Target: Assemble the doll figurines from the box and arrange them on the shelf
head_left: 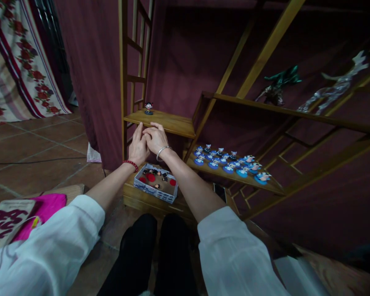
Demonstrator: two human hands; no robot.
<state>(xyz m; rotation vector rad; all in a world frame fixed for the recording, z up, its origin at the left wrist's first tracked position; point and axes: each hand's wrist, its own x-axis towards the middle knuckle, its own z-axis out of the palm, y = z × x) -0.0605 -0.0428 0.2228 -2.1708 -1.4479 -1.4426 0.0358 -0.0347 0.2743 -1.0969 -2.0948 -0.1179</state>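
My left hand (pixel 138 147) and my right hand (pixel 156 138) meet just in front of the upper small wooden shelf (pixel 175 123). Their fingers are closed and overlap, and whatever lies between them is hidden. On that shelf, beyond my fingertips, stands a small figurine (pixel 148 108) with dark hair on a dark round base. Below my hands a patterned open box (pixel 156 193) holds several small dark-haired figures and red round pieces (pixel 151 177). My left wrist wears a red bead bracelet, my right a silver bangle.
Several figurines on blue bases (pixel 229 166) crowd the lower shelf to the right. A clear deer-like ornament (pixel 333 88) and a green ornament (pixel 280 84) stand higher up. A pink cloth (pixel 51 203) lies at the left; a dark red curtain (pixel 86 74) hangs beside the shelving.
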